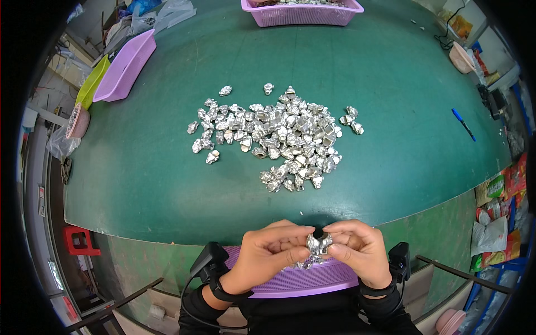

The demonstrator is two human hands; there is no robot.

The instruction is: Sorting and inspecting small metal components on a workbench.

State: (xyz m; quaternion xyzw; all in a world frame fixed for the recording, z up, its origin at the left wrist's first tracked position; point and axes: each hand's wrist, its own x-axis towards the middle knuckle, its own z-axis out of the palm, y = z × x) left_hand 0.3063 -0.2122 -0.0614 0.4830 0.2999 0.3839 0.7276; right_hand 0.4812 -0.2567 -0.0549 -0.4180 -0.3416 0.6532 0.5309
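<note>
Between my two hands is a small shiny silver metal piece (319, 244), held above a purple basket (304, 283) at my lap. My left hand (274, 248) pinches its left side with thumb and fingertips. On its other side, my right hand (360, 248) grips it the same way. More silver pieces (301, 262) lie in the basket, partly hidden below my fingers. A loose pile of similar silver metal pieces (290, 128) spreads over the middle of the green table (139, 184).
A purple basket with silver pieces (304, 17) stands at the far edge. Purple (125, 67) and yellow-green (92, 84) trays lean at the left. A blue pen (463, 124) lies to the right. A red stool (81, 241) is on the floor at left.
</note>
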